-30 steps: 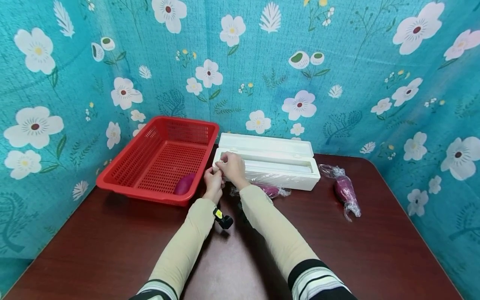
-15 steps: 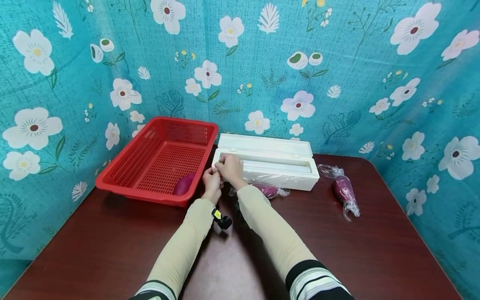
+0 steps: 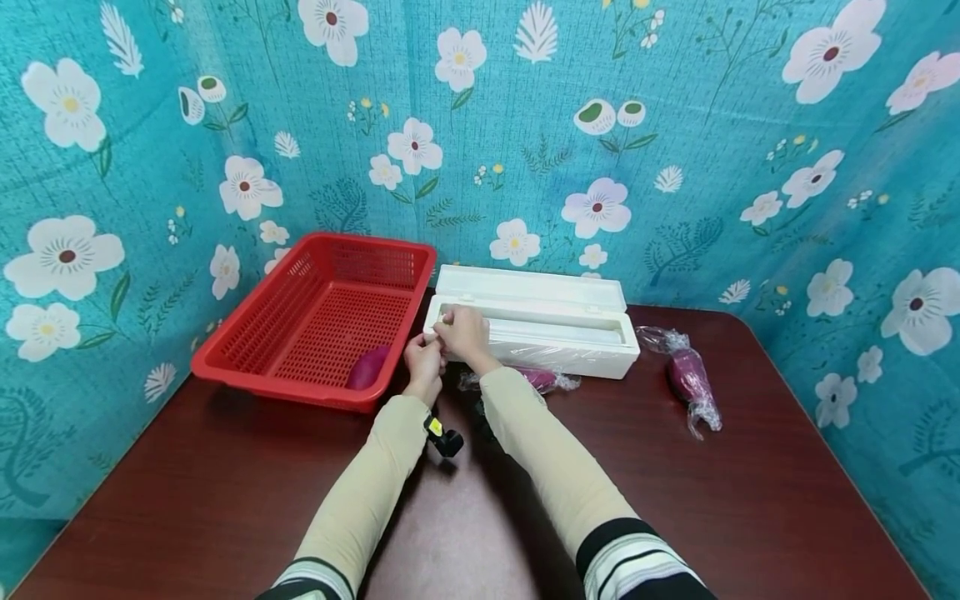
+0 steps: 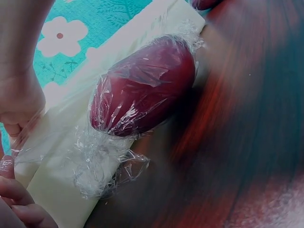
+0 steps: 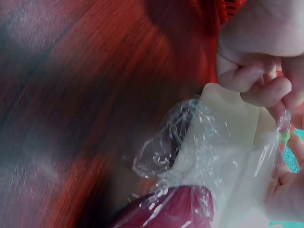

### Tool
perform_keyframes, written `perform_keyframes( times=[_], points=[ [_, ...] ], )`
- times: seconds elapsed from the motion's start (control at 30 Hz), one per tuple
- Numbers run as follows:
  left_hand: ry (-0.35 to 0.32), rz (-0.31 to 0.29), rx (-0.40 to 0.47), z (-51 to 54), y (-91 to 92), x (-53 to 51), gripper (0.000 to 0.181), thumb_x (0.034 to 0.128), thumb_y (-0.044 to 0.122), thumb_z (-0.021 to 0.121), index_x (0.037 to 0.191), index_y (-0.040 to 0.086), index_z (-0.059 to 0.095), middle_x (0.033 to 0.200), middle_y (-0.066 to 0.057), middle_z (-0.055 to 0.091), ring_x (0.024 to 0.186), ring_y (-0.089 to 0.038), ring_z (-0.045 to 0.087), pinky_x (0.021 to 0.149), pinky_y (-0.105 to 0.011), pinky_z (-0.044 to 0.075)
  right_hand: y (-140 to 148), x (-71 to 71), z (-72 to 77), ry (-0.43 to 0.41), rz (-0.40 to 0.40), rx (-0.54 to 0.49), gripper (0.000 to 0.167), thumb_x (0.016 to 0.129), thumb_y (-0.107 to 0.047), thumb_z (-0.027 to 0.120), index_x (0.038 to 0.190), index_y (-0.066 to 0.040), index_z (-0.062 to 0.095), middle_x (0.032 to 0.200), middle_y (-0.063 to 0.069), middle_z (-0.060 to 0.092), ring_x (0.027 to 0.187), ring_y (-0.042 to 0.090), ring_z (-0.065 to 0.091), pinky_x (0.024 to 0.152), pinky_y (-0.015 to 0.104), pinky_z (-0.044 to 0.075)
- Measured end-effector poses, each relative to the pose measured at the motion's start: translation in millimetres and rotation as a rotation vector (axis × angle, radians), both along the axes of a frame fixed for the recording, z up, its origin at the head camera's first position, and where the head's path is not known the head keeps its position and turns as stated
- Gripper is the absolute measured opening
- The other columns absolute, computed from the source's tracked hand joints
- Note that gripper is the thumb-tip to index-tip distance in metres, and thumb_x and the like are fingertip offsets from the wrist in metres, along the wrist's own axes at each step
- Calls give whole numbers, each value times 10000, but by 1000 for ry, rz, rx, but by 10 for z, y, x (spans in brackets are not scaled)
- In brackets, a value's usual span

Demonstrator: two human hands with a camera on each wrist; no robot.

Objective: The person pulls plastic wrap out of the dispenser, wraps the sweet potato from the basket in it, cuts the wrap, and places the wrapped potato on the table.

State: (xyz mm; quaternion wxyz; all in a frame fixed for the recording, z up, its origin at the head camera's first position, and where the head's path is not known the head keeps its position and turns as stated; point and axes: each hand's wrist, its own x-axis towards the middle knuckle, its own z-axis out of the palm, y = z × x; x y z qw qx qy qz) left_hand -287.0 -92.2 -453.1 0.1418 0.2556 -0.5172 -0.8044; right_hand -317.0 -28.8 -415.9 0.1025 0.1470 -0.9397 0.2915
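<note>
Both hands meet at the left end of a long white cling film dispenser box [image 3: 555, 354], its lid [image 3: 532, 287] raised. A white roll [image 3: 551, 331] lies inside. My left hand [image 3: 424, 364] pinches the edge of the clear cling film [image 5: 283, 121] at the box's corner. Beside it, the fingers of my right hand [image 3: 463, 335] are bent and pinch the film too. Film hangs down the box's front. Against that front lies a purple oval vegetable [image 4: 145, 88] in cling film with twisted ends, partly hidden by the right forearm in the head view.
Left of the box stands a red plastic basket [image 3: 281, 385] with a purple oval vegetable [image 3: 367, 368] in it. Another wrapped purple vegetable [image 3: 692, 379] lies on the brown table [image 3: 750, 500] to the right. A flowered blue curtain [image 3: 525, 125] borders the back and sides.
Both hands stay at the box's left corner, with only slight finger movement. The box, basket and wrapped vegetables keep their places.
</note>
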Motion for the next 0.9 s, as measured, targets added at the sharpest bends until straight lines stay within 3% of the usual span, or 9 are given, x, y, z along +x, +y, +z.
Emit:
perform_keyframes(
  times=[0.3,0.43,0.57,0.7,0.9],
  points=[
    [26,1,17,29,24,16,125,748,-80,504,764,43,490,468,14,436,317,-34,324,302,-156,222,54,-15,13,-26,0,25,96,771,-226,636,742,-135,623,738,-23,624,779,170,568,736,392,381],
    [20,-5,11,17,28,18,128,749,-80,495,753,47,492,466,16,420,324,-36,331,307,-159,226,84,-14,1,-29,4,-11,85,759,-213,634,726,-136,622,717,-28,621,773,168,571,742,401,369],
    [21,-33,34,18,28,23,102,807,-35,551,783,46,492,480,17,454,331,-31,342,316,-154,224,186,-17,-12,-54,-3,-69,94,751,-190,626,699,-116,602,680,-16,606,736,179,566,754,395,359],
    [17,-16,30,15,18,17,93,837,31,592,827,42,500,495,28,479,331,-18,338,315,-145,224,319,-40,-27,-66,36,-142,71,742,-152,643,702,-98,621,725,-5,635,748,171,574,773,376,374],
    [9,-20,3,6,-19,21,75,837,22,586,821,29,514,483,35,479,320,-15,335,303,-138,230,409,-51,-37,-75,131,-186,36,747,-130,629,741,-97,642,806,0,653,642,156,539,695,310,427]
  ],
)
